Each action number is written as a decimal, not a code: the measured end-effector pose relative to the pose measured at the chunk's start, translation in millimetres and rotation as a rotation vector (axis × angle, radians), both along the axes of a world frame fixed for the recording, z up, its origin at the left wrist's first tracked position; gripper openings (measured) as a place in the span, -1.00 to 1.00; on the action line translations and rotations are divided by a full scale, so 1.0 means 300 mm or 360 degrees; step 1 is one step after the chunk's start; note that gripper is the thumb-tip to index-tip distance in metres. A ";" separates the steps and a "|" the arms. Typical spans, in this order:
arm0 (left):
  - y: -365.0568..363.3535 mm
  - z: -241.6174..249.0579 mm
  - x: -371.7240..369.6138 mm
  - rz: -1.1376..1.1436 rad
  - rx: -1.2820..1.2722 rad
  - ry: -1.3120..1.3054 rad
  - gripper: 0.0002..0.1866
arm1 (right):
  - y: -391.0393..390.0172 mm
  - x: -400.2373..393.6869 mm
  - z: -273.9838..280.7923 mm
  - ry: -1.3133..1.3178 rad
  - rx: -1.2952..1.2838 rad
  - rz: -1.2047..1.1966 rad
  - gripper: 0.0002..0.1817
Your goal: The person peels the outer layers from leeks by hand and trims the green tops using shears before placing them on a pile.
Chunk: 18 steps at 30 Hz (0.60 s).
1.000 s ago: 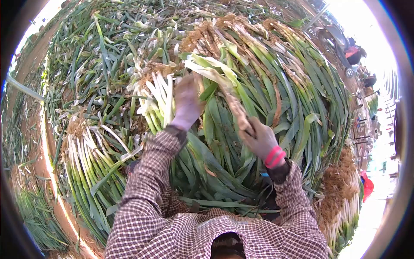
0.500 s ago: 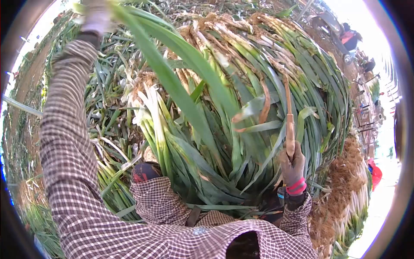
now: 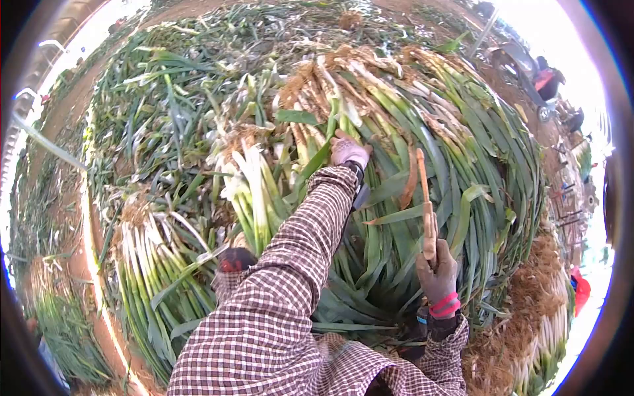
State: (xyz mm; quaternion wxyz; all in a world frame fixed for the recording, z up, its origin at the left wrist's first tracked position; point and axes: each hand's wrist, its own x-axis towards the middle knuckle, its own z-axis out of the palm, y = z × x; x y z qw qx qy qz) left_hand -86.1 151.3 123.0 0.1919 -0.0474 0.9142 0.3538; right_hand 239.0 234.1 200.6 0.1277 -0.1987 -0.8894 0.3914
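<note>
My left hand [image 3: 350,150], in a pale glove, reaches into the large pile of leeks and has its fingers closed at a leek [image 3: 341,113] with a pale stem; the grip is partly hidden. In my right hand [image 3: 438,274], gloved with a pink band at the wrist, is a narrow knife [image 3: 428,221] with a brown wooden handle, held upright with the thin brownish end pointing away from me. Beneath both hands the long green leek leaves [image 3: 389,254] spread toward me. The white-stemmed leeks [image 3: 254,188] lie left of my left forearm.
Another leek bundle [image 3: 148,247] lies at the left. Loose leaf trimmings [image 3: 191,92] cover the ground behind. Rooted leeks [image 3: 528,310] are stacked at the lower right. A pole [image 3: 49,142] crosses the far left. Vehicles [image 3: 515,63] stand at the far right.
My left hand has come from the upper left, where it held long green leaves, down to the middle of the pile. Those leaves have left the hand. My right hand keeps the knife, nearly still.
</note>
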 end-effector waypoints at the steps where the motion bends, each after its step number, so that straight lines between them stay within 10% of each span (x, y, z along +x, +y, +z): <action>1: -0.036 0.023 -0.004 0.0021 0.0101 -0.0089 0.10 | -0.006 0.017 -0.004 0.0013 -0.0063 -0.0007 -0.77; 9: -0.301 -0.131 0.439 0.0166 0.1736 -0.0354 -0.34 | -0.035 -0.023 -0.011 -0.0046 0.0192 0.0205 -0.70; 18: -0.351 -0.225 0.512 0.0011 0.1113 0.0196 -0.08 | -0.079 0.023 -0.035 -0.0353 0.0597 0.0474 -0.61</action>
